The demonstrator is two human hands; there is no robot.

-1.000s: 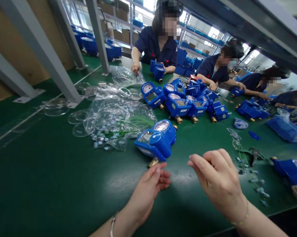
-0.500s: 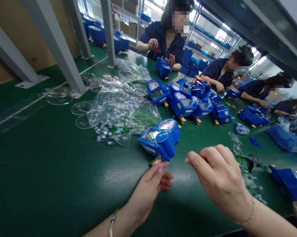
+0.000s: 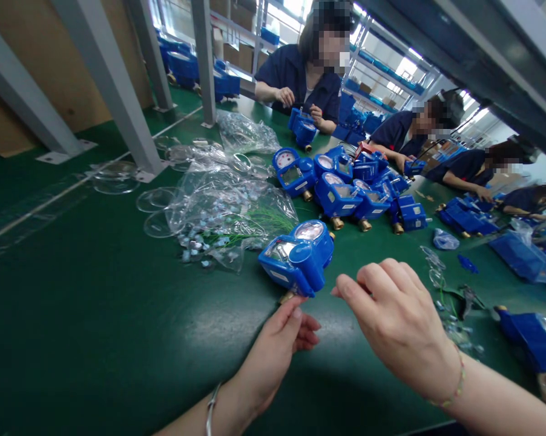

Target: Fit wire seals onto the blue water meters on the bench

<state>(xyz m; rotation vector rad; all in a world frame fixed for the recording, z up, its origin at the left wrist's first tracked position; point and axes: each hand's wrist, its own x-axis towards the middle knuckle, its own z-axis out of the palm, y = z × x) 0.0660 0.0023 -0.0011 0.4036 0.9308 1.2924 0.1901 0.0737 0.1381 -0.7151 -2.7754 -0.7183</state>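
A blue water meter (image 3: 299, 259) with a brass fitting lies on the green table (image 3: 82, 303) just beyond my hands. My left hand (image 3: 277, 345) is below it, fingers pinched together near the brass end; what they hold is too small to see. My right hand (image 3: 391, 321) hovers to the right of the meter, fingers curled with thumb and forefinger pinched; nothing readable shows in the pinch.
Clear plastic bags (image 3: 223, 212) with small parts and green wires lie to the left. A cluster of blue meters (image 3: 345, 188) sits further back. Co-workers (image 3: 309, 79) work along the far side. Loose small parts and pliers (image 3: 463, 297) lie at right. Grey steel posts (image 3: 114, 97) stand left.
Both hands have shifted a little up and toward the meter; my right hand moved left, closer to it. The co-worker opposite lowered a hand to a meter.
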